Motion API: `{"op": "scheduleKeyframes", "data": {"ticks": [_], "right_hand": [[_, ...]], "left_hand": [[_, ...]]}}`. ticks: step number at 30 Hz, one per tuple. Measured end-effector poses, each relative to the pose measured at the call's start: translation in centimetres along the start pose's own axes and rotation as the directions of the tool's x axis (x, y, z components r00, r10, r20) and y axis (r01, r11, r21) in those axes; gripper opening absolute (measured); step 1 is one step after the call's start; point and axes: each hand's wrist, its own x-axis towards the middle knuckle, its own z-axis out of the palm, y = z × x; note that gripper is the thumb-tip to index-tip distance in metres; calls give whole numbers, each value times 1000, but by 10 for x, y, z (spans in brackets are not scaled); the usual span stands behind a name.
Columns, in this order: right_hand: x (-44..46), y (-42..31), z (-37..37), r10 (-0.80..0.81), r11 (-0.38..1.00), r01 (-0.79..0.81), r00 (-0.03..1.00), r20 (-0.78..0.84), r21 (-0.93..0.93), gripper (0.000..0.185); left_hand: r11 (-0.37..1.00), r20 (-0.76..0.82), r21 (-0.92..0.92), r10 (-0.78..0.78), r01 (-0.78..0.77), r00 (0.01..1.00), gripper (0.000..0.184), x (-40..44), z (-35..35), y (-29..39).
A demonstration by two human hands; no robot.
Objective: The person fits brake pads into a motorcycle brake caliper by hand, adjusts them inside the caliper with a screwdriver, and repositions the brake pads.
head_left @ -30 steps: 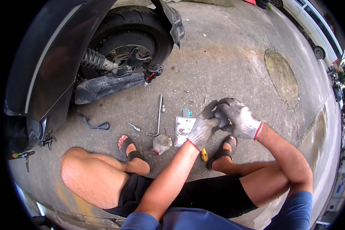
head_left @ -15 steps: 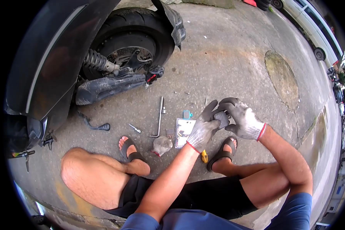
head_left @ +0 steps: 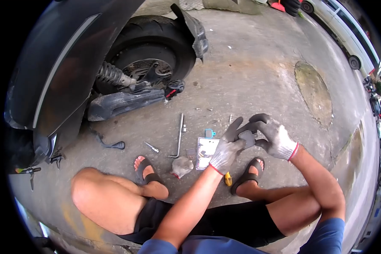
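Observation:
Both hands wear white work gloves with grey fingers and red cuffs. My left hand (head_left: 229, 148) is closed on a small flat grey pad (head_left: 247, 138), held between thumb and fingers. From the right, my right hand (head_left: 275, 137) reaches to the same pad with its curled fingers at the pad's edge. Below and left of the hands lies a printed white card (head_left: 206, 153), partly behind my left hand. A blue-edged pad (head_left: 210, 133) rests just above the card. A yellow-handled tool (head_left: 228, 179) is on the ground by my left wrist.
At upper left stands a scooter's rear wheel (head_left: 150, 55) with a brake caliper (head_left: 173, 89). An L-shaped wrench (head_left: 180, 135), a crumpled glove (head_left: 182, 167), a small metal tool (head_left: 151, 147) and a black lever (head_left: 110, 144) lie on the ground. Small bolts sit above the card.
The grey pad, mostly covered by fingers before, now shows its flat face. My right hand has opened slightly around it. The whole view has shifted a little, moving the scene down and right.

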Motion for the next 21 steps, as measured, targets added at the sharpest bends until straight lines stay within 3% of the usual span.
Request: {"op": "scheduleKeyframes", "data": {"ticks": [2, 4, 6, 8, 12, 16, 18, 21], "right_hand": [[1, 4, 4, -12, 999, 13, 999, -34, 37, 41], [-1, 15, 6, -47, 998, 46, 998, 36, 40, 39], [0, 23, 11, -79, 997, 79, 997, 24, 13, 34], [7, 30, 15, -23, 989, 39, 994, 110, -140, 28], [30, 77, 38, 112, 959, -52, 972, 206, -277, 20], [57, 104, 94, 572, 804, -462, 773, 274, -375, 27], [50, 149, 194, 764, 643, -741, 602, 234, -193, 38], [39, 141, 249, 820, 511, -860, 486, 301, -3, 50]], "left_hand": [[1000, -24, -13, -5, 5, 1000, 77, 4, -10, -10], [971, -5, -236, 31, -31, 1000, 72, 6, -13, -14], [984, -65, -177, 8, -19, 998, 67, 5, -16, -17], [995, -206, -67, -81, 68, 975, 61, 8, -21, -16], [996, -424, -82, 0, -39, 906, 47, 14, -52, -27], [978, -592, -164, 5, -126, 806, 32, 10, -85, -29], [984, -635, -113, 34, -137, 772, 29, 5, -92, -19], [975, -607, -106, 90, -193, 789, 32, 0, -103, -13]]}}
